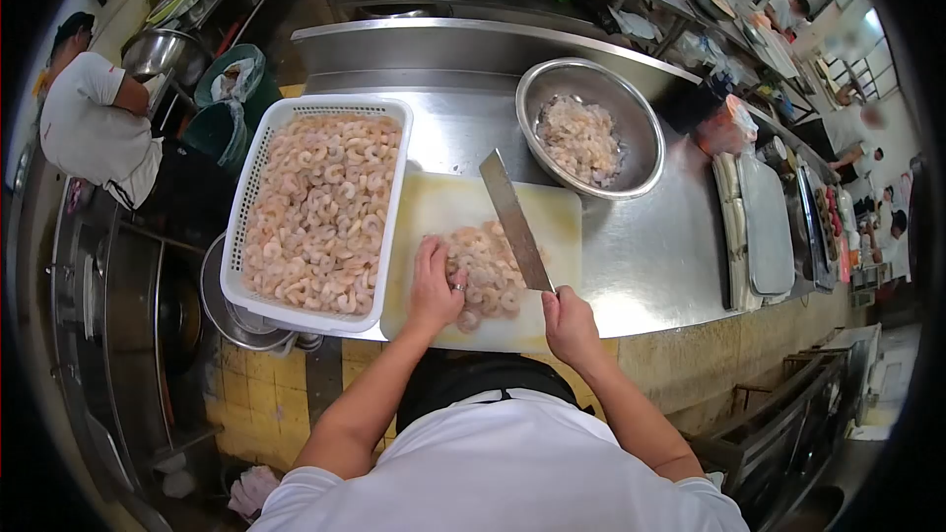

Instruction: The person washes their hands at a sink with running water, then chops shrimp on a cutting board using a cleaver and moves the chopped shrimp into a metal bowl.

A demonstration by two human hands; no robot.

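My right hand point(572, 328) grips a large kitchen knife point(516, 225) by its handle. The broad blade points away from me and slants left, along the right side of a pile of peeled shrimp point(485, 286). Against the pile's left side rests my left hand point(436, 288), fingers extended and a ring on one of them. Both pile and blade are over a pale cutting board point(560, 212). Left of the board stands a white plastic basket point(406, 138) full of peeled shrimp. Behind the board, to the right, a steel bowl point(645, 128) holds chopped shrimp.
The steel table point(631, 266) has a raised back edge. Folded cloths and trays point(767, 227) stand at its right end. A metal pot point(236, 320) is below the basket. Green bins point(235, 79) and a person in white point(94, 123) are at the left; other people are far right.
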